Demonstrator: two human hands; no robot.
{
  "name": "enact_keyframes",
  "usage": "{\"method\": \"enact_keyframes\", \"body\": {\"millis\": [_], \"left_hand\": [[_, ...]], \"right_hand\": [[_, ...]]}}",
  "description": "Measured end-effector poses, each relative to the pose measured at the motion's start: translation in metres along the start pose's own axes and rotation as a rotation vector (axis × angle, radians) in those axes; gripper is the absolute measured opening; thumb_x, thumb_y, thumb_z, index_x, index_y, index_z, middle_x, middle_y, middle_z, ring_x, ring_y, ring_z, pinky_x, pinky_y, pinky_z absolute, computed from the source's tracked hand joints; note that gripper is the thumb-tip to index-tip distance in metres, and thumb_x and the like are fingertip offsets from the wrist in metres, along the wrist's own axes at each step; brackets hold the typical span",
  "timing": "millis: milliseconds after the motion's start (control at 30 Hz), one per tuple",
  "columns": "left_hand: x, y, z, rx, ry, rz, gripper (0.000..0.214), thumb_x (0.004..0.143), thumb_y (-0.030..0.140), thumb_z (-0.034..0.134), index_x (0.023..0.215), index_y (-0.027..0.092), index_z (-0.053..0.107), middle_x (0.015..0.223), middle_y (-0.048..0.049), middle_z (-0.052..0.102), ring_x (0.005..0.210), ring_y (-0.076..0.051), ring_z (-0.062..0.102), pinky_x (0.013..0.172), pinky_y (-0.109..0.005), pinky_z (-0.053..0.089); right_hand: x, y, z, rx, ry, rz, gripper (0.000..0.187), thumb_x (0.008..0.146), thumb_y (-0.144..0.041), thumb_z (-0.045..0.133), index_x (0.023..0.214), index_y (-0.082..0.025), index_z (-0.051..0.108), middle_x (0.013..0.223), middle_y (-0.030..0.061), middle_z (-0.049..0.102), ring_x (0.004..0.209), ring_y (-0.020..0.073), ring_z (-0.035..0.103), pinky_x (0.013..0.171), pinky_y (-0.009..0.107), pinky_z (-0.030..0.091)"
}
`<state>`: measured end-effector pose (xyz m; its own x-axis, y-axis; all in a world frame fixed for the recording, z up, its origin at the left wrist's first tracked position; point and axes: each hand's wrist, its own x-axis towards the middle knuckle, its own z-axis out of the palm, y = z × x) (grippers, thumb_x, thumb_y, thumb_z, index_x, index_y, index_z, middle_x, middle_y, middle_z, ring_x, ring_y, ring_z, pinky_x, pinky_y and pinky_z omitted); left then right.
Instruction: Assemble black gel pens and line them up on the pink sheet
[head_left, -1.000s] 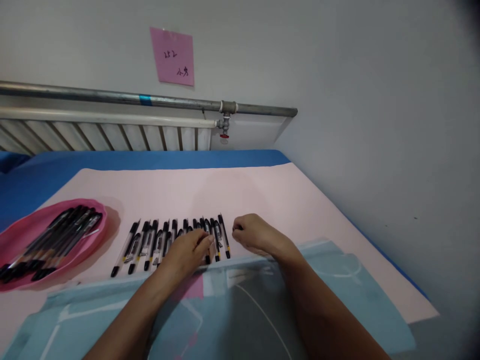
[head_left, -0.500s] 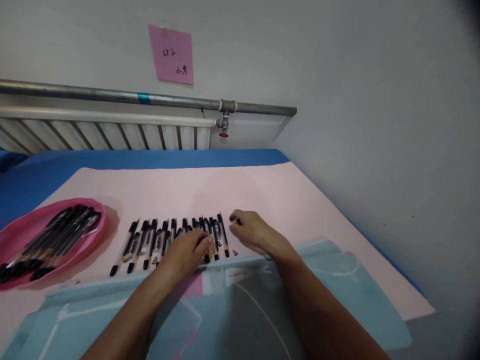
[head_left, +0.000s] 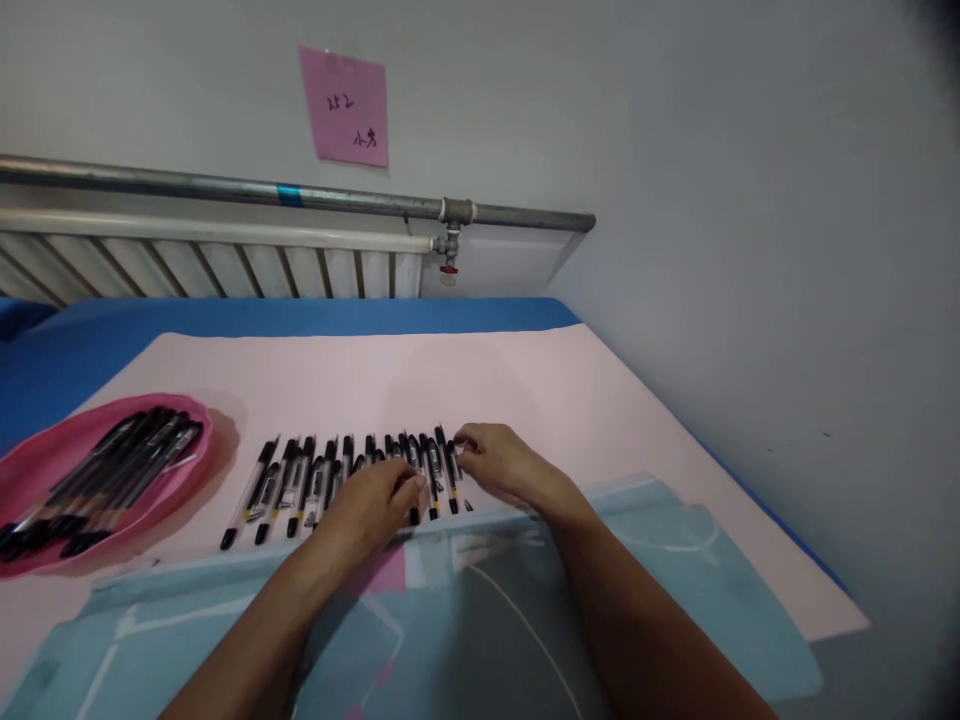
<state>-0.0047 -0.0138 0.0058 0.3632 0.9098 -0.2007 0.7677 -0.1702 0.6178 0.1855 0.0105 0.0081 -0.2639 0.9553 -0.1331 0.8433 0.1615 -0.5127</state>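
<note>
A row of several black-capped pens (head_left: 300, 478) lies side by side on a pink sheet (head_left: 390, 385). My left hand (head_left: 375, 500) rests curled over the right part of the row, fingers closed on the pens there. My right hand (head_left: 499, 462) is at the row's right end, its fingers pinched on the last pen (head_left: 448, 470). A tiny dark piece (head_left: 469, 505) lies just beside that pen's near end.
A pink dish (head_left: 45, 450) at the left holds several more black pens (head_left: 112, 475). A pale blue printed cloth (head_left: 675, 560) covers the near part of the table. Behind are a blue surface (head_left: 225, 320), a radiator with a metal pipe (head_left: 225, 190), and a wall on the right.
My right hand has slid left from beside the row onto its last pen. A tiny dark piece has appeared by the row's right end. The left hand has stayed put.
</note>
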Motion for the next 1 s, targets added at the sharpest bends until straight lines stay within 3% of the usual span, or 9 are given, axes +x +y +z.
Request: {"method": "enact_keyframes", "body": {"millis": [100,200,333,433,533,633,767,1000], "left_hand": [[0.001,-0.003,-0.002,-0.018,-0.002,-0.001,0.025,0.083,0.033,0.038,0.075,0.018,0.058,0.072,-0.0024,0.062,0.067,-0.014,0.053,0.059,-0.023,0.031],[0.001,-0.006,-0.007,-0.036,0.031,-0.014,0.026,0.082,0.034,0.039,0.081,0.019,0.06,0.076,-0.0028,0.064,0.07,-0.016,0.055,0.061,-0.024,0.034],[-0.003,-0.01,-0.021,-0.017,0.15,-0.058,0.027,0.083,0.034,0.039,0.085,0.018,0.061,0.08,-0.0041,0.066,0.075,-0.017,0.057,0.064,-0.026,0.036],[-0.004,-0.021,-0.039,-0.033,0.318,-0.09,0.027,0.083,0.031,0.039,0.09,0.018,0.062,0.085,-0.0039,0.067,0.078,-0.016,0.058,0.069,-0.025,0.039],[-0.009,-0.048,-0.065,0.043,0.589,-0.204,0.028,0.084,0.029,0.037,0.093,0.017,0.061,0.089,-0.0056,0.067,0.083,-0.017,0.059,0.073,-0.026,0.04],[-0.021,-0.081,-0.094,0.216,0.801,-0.387,0.032,0.083,0.026,0.036,0.098,0.013,0.061,0.099,-0.0122,0.064,0.094,-0.022,0.057,0.08,-0.03,0.039],[-0.036,-0.119,-0.115,0.313,0.765,-0.695,0.033,0.081,0.027,0.037,0.097,0.012,0.062,0.099,-0.0171,0.063,0.095,-0.03,0.057,0.077,-0.037,0.04],[-0.039,-0.142,-0.116,0.322,0.834,-0.934,0.039,0.078,0.026,0.039,0.107,0.006,0.057,0.111,-0.0271,0.054,0.102,-0.042,0.049,0.075,-0.05,0.038]], "right_hand": [[-0.006,0.001,-0.004,0.007,-0.047,0.119,0.018,0.075,-0.017,0.045,0.085,-0.015,0.06,0.075,0.0068,0.064,0.062,0.0124,0.054,0.056,0.021,0.035],[-0.011,-0.001,-0.008,0.085,-0.252,0.237,0.016,0.074,-0.017,0.042,0.077,-0.015,0.057,0.06,0.0039,0.061,0.044,0.0098,0.049,0.046,0.021,0.033],[-0.015,-0.009,-0.011,0.182,-0.383,0.135,0.012,0.068,-0.014,0.042,0.065,-0.017,0.053,0.056,0.0013,0.058,0.04,0.0086,0.048,0.04,0.019,0.032],[-0.012,-0.011,-0.013,0.146,-0.31,0.194,0.013,0.068,-0.014,0.04,0.059,-0.018,0.048,0.05,0.0003,0.054,0.039,0.0091,0.047,0.038,0.019,0.03],[-0.005,-0.005,-0.01,0.145,-0.227,0.247,0.016,0.071,-0.017,0.036,0.058,-0.019,0.045,0.047,-0.0002,0.052,0.036,0.0091,0.043,0.037,0.02,0.028],[0.002,0.004,-0.005,0.108,-0.095,0.159,0.017,0.072,-0.02,0.038,0.059,-0.02,0.048,0.052,0.0021,0.056,0.042,0.011,0.047,0.042,0.022,0.031],[0.006,0.011,-0.002,0.025,0.032,0.093,0.016,0.073,-0.024,0.04,0.064,-0.02,0.053,0.061,0.0037,0.061,0.053,0.0144,0.053,0.05,0.025,0.035],[0.007,0.008,-0.004,-0.031,-0.012,0.075,0.016,0.074,-0.024,0.041,0.065,-0.02,0.053,0.064,0.0041,0.062,0.059,0.0164,0.055,0.055,0.026,0.036]]}}
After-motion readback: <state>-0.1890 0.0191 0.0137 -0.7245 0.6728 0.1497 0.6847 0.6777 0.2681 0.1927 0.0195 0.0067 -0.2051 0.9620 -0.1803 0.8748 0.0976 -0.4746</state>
